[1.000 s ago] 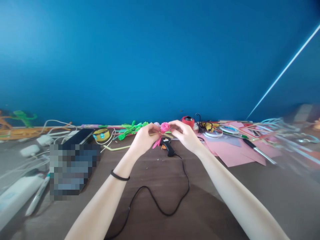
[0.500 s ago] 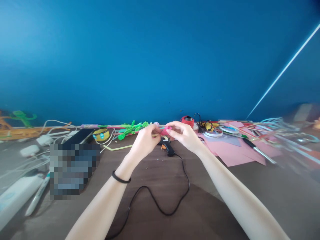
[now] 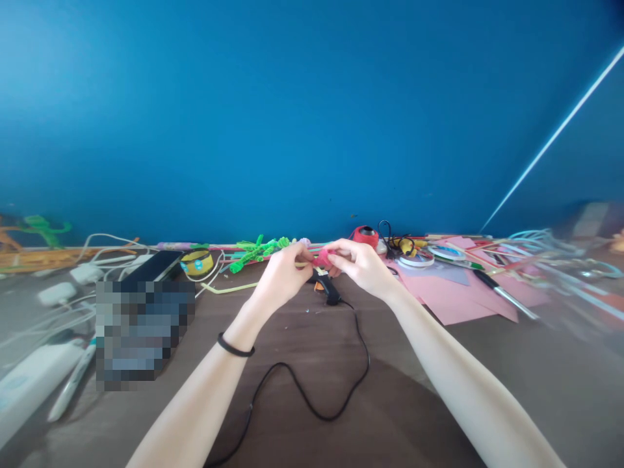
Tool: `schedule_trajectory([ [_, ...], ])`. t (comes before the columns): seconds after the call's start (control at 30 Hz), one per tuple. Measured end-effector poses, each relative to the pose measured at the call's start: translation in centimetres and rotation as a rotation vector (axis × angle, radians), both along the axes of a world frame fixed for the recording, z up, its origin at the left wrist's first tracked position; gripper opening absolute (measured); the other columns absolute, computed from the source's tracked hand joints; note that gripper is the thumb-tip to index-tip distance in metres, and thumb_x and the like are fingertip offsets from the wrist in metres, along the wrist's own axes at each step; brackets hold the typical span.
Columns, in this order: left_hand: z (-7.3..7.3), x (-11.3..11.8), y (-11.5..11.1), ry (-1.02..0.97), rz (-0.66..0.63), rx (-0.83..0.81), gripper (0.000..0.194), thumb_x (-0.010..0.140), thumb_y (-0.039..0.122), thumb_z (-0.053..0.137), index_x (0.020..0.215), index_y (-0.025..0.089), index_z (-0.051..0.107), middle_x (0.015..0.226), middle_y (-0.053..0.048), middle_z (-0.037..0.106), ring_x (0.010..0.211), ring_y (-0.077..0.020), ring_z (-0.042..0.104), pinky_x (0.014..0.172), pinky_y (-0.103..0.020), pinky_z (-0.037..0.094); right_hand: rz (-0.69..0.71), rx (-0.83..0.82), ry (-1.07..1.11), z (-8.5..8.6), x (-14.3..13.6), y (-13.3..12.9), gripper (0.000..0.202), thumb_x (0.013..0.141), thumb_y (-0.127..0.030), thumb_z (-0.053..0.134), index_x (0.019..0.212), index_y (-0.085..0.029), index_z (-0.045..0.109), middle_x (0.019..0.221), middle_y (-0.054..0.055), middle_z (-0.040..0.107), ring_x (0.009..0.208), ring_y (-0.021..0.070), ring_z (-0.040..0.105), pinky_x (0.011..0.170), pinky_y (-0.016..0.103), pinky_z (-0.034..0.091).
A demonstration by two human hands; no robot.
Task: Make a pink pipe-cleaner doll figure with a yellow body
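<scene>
My left hand (image 3: pixel 288 268) and my right hand (image 3: pixel 359 263) meet near the back of the table with their fingers pinched. Between them is a small bright pink piece (image 3: pixel 322 257), perhaps of coiled pipe cleaner; its exact shape is too small to make out. The right thumb and fingertips close on it from one side. Left fingertips reach its other edge, and a pale yellow bit shows beside them. Just below lies a black hot glue gun (image 3: pixel 331 290), partly covered by the hands, its cord (image 3: pixel 368 354) trailing toward me.
Green fuzzy pipe cleaners (image 3: pixel 253 252) and a yellow tape roll (image 3: pixel 197 262) lie left of the hands. Chargers (image 3: pixel 57 294) and white cables are farther left. At right are a red spool (image 3: pixel 365 235), pink paper sheets (image 3: pixel 451 300) and a black-handled tool (image 3: pixel 502 294). A blue wall (image 3: pixel 312 117) rises behind.
The right fingers have shifted slightly around the pink piece, which has turned or dropped a little. My left hand stays almost still, and the glue gun lies where it was.
</scene>
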State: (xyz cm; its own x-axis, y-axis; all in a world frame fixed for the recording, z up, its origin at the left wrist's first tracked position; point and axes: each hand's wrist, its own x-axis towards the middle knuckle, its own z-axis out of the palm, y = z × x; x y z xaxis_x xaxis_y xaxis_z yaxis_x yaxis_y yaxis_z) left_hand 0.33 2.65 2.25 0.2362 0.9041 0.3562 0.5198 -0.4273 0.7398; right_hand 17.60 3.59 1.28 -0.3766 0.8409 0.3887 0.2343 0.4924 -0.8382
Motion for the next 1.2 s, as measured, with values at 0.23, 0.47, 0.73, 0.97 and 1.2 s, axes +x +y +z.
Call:
schedule_trajectory([
  [0.23,0.1,-0.2,0.0,0.0,0.012,-0.029,0.006,0.066,0.014,0.05,0.069,0.017,0.054,0.078,-0.003,0.064,0.069,-0.0142,0.06,0.066,-0.026,0.047,0.026,-0.053,0.011,0.1,0.2,0.2,0.028,0.079,-0.034,0.052,0.099,-0.016,0.06,0.079,0.006,0.066,0.068,0.016,0.063,0.063,0.03,0.051],
  [0.47,0.3,-0.5,0.2,-0.037,0.029,-0.093,0.01,0.064,0.018,0.053,0.072,0.016,0.057,0.073,-0.002,0.065,0.065,-0.0144,0.059,0.061,-0.026,0.044,0.016,-0.027,-0.042,0.6,0.9,0.1,0.032,0.084,-0.03,0.044,0.11,-0.018,0.058,0.084,0.005,0.065,0.072,0.0148,0.06,0.066,0.029,0.049],
  [0.73,0.4,-0.6,0.3,-0.061,-0.015,-0.224,0.012,0.064,0.02,0.053,0.073,0.015,0.059,0.061,-0.001,0.062,0.055,-0.012,0.055,0.052,-0.022,0.039,0.089,0.065,-0.046,0.2,0.7,0.2,0.034,0.079,-0.03,0.053,0.112,-0.021,0.057,0.099,0.006,0.063,0.087,0.0171,0.059,0.076,0.032,0.048],
  [0.97,0.2,-1.2,0.8,-0.149,-0.121,-0.286,0.013,0.063,0.023,0.058,0.071,0.014,0.062,0.067,-0.002,0.064,0.065,-0.0142,0.058,0.063,-0.026,0.042,0.095,-0.013,0.011,0.1,0.7,0.3,0.028,0.078,-0.035,0.056,0.099,-0.018,0.061,0.092,0.006,0.065,0.082,0.0169,0.061,0.076,0.032,0.048],
  [1.2,-0.1,-1.7,0.8,-0.275,-0.239,-0.468,0.025,0.063,0.029,0.065,0.083,0.014,0.061,0.076,-0.003,0.065,0.07,-0.0146,0.059,0.068,-0.028,0.043,0.099,-0.152,0.123,0.2,0.6,0.3,0.027,0.078,-0.034,0.055,0.095,-0.014,0.06,0.086,0.006,0.066,0.082,0.0161,0.061,0.077,0.031,0.048],
])
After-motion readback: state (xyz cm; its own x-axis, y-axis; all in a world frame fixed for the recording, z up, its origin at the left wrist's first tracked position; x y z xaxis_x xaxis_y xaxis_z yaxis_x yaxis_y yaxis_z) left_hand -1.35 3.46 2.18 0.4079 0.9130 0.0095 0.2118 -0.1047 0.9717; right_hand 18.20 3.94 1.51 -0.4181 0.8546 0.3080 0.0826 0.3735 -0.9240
